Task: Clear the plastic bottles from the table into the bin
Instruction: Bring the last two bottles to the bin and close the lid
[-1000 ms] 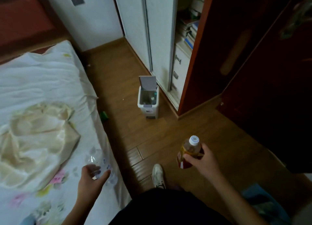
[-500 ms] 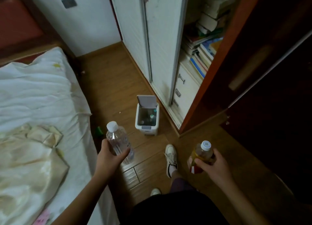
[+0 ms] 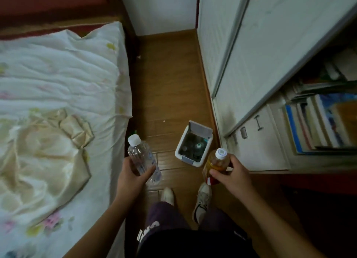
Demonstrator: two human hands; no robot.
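Observation:
My left hand (image 3: 133, 176) grips a clear plastic bottle (image 3: 142, 157) with a white cap, held upright above the floor just left of the bin. My right hand (image 3: 233, 177) holds a yellow drink bottle (image 3: 214, 163) with a white cap and red label, close to the bin's near right corner. The small white bin (image 3: 193, 144) stands on the wooden floor with its lid flipped up, and several bottles lie inside it.
A bed (image 3: 58, 107) with a rumpled floral sheet and a cream cloth fills the left. A white wardrobe (image 3: 260, 64) with drawers and stacked books (image 3: 318, 122) lines the right. My two shoes (image 3: 183, 197) stand on the narrow floor strip before the bin.
My left hand picked the clear bottle off the bed and carried it toward the bin. I walked closer, so the bin now lies just beyond both hands.

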